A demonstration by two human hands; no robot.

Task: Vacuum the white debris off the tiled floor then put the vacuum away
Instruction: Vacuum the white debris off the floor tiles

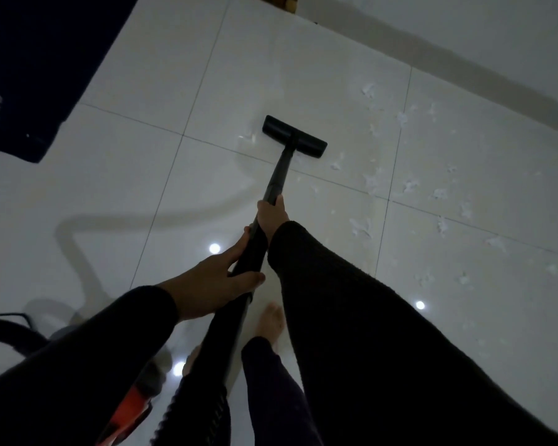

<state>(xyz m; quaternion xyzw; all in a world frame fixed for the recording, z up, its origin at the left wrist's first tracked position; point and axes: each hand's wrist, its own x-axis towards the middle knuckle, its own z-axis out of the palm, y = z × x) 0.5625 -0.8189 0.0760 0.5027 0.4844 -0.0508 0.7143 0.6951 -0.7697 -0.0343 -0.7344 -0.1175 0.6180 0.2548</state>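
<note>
Glossy white tiled floor (116,194) with thin dark grout lines runs up to a pale wall (464,33); ceiling lights glint on the tiles. A dark mat (39,66) lies at the floor's far left corner. White debris (409,185) is scattered over the tiles on the right, toward the wall, with a few scraps just beside the nozzle (294,135). The nozzle rests flat on the floor across a grout line. From it the black wand (276,178) slants back to the person. The right hand (273,215) grips the wand higher up; the left hand (221,278) wraps its fingers and thumb round the thicker part nearer the body. Bare feet (271,321) stand below. At the near left edge sit the vacuum body (132,403), with an orange part, and a dark hose (10,329).
</note>
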